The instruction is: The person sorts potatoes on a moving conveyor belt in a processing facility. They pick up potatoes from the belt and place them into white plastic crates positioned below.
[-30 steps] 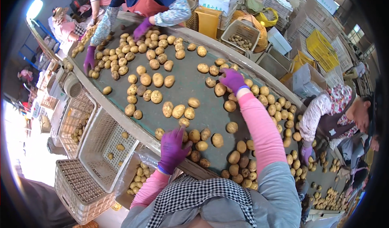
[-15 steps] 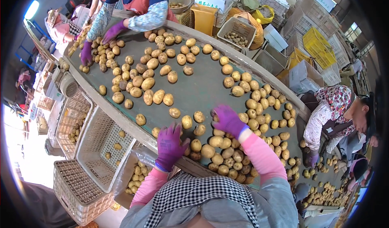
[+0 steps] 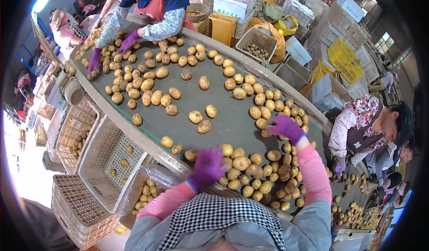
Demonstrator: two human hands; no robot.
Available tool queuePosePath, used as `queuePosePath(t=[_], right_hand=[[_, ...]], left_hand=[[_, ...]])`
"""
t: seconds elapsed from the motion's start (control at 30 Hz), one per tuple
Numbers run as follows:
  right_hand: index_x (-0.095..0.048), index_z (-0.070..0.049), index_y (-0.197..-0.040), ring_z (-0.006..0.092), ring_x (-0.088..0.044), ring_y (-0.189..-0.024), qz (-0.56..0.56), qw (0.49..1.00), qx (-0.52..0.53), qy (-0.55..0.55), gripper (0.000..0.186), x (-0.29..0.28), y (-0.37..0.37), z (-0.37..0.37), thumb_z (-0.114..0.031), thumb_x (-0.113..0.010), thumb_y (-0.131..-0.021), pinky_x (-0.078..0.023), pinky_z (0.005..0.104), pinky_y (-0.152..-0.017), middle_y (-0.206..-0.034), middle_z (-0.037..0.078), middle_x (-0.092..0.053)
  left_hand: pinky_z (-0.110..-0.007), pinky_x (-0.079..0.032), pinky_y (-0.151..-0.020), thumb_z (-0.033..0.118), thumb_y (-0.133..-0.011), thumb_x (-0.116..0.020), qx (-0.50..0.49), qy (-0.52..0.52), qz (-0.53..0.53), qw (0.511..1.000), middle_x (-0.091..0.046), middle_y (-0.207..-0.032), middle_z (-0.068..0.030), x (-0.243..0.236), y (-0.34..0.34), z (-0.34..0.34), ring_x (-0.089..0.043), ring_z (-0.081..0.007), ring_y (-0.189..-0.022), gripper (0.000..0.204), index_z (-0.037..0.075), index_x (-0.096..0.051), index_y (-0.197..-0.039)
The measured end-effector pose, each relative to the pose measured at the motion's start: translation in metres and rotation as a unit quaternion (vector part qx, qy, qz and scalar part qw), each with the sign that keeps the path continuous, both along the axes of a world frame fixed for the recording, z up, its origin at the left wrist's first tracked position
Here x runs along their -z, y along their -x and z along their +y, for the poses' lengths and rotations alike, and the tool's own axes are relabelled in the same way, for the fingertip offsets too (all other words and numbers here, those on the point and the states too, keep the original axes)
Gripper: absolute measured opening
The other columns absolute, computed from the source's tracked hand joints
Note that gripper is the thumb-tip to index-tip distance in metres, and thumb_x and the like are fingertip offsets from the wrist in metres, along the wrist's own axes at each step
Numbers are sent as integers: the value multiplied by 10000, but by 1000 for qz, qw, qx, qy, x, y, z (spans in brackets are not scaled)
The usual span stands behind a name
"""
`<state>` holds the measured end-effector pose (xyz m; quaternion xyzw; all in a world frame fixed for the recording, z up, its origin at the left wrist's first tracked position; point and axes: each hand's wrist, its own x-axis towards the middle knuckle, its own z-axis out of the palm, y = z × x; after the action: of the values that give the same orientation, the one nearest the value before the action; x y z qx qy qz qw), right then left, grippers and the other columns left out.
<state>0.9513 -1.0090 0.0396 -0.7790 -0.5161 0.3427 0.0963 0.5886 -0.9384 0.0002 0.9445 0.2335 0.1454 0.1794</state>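
Note:
Potatoes lie spread over a grey-green conveyor belt. Just past the belt's near rim, my left hand in a purple glove is smeared by motion beside a cluster of potatoes; whether it holds one cannot be made out. My right hand, also gloved in purple, reaches over the potatoes at the right, its fingers loosely bent and apart. Under its fingertips sits a potato, perhaps touched; no grip on it is visible.
Left of the belt's wooden rim stand plastic crates and a lined box of potatoes. Across the belt, a co-worker's gloved hands are among potatoes. Another person works at the right. Crates and cartons stand behind.
My right hand has moved right and slightly away from me. My left hand has shifted right and nearer me, over the potatoes. Potatoes on the far belt have shifted left; the near cluster is rearranged.

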Motion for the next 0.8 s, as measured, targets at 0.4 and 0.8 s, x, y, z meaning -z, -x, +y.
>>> queuePosePath(t=[0.4,0.8], right_hand=[[-648,-146,-1194,328,-713,-993,-162,964,38,-208,364,78,86,221,-201,-711,-840,-548,460,-820,-1015,83,-729],[-638,-160,-1309,358,-665,-1058,-24,954,-100,-282,557,68,139,41,-150,-774,-768,-543,476,-887,-1154,124,-655]], left_hand=[[-556,-464,-1004,253,-790,-777,-118,-25,-35,992,-665,-1201,-165,-7,58,56,-627,-375,-1119,483,73,-674,-1227],[-521,-441,-1004,377,-766,-812,-163,-73,111,978,-640,-1198,-152,-12,61,72,-601,-366,-1128,606,61,-654,-1258]])
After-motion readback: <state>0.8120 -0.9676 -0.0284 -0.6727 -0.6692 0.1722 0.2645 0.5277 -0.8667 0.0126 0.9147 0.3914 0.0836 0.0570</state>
